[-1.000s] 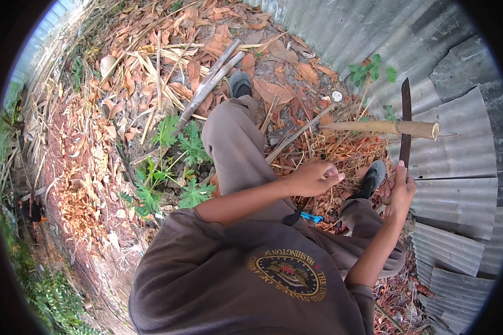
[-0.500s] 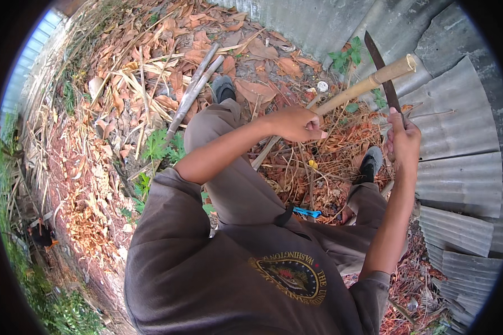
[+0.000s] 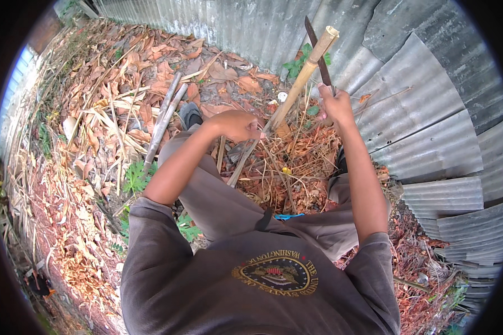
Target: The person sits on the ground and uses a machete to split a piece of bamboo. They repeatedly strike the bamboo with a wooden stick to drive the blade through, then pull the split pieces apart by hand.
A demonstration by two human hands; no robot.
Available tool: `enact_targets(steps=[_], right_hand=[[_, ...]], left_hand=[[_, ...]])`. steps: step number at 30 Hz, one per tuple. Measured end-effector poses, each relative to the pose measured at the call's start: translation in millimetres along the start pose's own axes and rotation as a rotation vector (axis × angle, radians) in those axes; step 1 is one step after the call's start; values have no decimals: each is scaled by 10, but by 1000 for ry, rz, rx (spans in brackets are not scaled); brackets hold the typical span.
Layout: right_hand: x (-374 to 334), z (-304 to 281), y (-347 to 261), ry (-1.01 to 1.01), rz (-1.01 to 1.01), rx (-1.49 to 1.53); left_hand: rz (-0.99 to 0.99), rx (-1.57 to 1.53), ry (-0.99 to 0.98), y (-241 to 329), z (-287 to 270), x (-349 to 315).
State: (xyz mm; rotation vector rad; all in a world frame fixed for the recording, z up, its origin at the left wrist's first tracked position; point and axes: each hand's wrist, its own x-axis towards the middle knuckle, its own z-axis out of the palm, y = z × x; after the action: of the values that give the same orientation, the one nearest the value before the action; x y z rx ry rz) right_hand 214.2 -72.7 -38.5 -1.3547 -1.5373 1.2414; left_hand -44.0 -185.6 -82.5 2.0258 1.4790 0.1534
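Observation:
A tan bamboo pole (image 3: 300,81) slants up and away from the ground between my feet, its hollow cut end uppermost. My left hand (image 3: 241,125) is curled closed against the pole's near side, lower down. Its thumb touches or nearly touches the bamboo, and what the fingers hold is hidden. In my right hand (image 3: 337,104) is the handle of a machete (image 3: 320,58). Its long dark blade points up and crosses the pole just below the cut end. Whether the edge has bitten into the bamboo is not clear.
A corrugated metal fence (image 3: 419,92) curves along the far and right sides. Two grey sticks (image 3: 165,120) lie among dry leaves (image 3: 151,75) to the left. Green plants (image 3: 135,177) grow beside my knee. A blue object (image 3: 289,216) shows between my legs.
The pole has swung left and stands steeper in view. Both hands and the machete have shifted left with it, the blade still across the pole. My whole view has also shifted.

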Motion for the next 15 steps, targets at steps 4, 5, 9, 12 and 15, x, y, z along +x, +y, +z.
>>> enact_targets(steps=[4, 5, 9, 12, 15], right_hand=[[-80, -12, -97, -9, 79, -52], [-94, -42, -116, -20, 83, -47], [-145, -94, -74, -35, 106, -49], [-174, -56, -68, -37, 98, -90], [-281, 48, -100, -167, 109, -5]], left_hand=[[-191, -340, 106, -838, 329, 66], [-236, -94, 60, -797, 322, 80], [-247, 156, 46, -544, 324, 74], [-145, -20, 85, -422, 317, 130], [-154, 77, 93, -494, 406, 153]])
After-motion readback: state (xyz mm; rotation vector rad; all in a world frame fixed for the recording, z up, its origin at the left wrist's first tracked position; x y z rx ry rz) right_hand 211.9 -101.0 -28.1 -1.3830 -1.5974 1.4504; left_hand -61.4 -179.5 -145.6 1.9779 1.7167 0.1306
